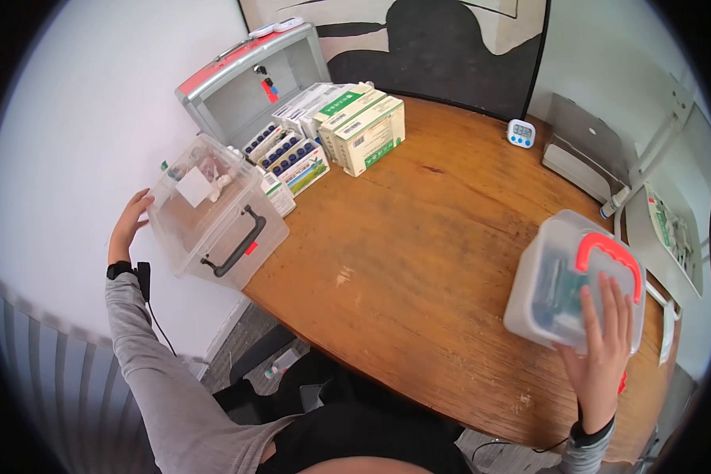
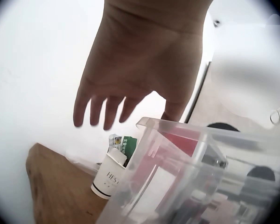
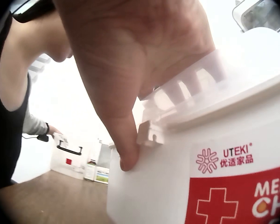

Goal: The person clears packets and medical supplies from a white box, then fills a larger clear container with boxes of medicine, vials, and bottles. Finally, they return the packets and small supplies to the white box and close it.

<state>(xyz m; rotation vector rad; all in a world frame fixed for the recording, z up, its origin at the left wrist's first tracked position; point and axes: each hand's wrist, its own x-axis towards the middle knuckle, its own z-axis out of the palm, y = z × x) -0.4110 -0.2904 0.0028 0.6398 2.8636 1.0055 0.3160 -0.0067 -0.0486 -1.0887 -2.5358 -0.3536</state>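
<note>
In the head view a clear plastic bin [image 1: 253,265] with a black handle [image 1: 241,241] stands at the table's left edge; the left hand [image 1: 131,221] is at its far left side, fingers spread. The left wrist view has the left hand [image 2: 140,65] with straight fingers, its thumb behind the rim of the clear bin [image 2: 154,186]. On the right, the right hand [image 1: 602,347] lies over the lid of a translucent box [image 1: 529,292] with a red handle [image 1: 608,257]. In the right wrist view its thumb [image 3: 127,156] rests against the white box [image 3: 154,191], fingers extended across the lid.
Medicine cartons [image 1: 367,130], vial trays [image 1: 292,158] and an open silver case [image 1: 205,99] stand at the back left. A timer [image 1: 521,133], a grey box [image 1: 584,150] and a small bottle [image 1: 615,202] are at the back right. A paper cup [image 2: 107,179] stands beyond the clear bin.
</note>
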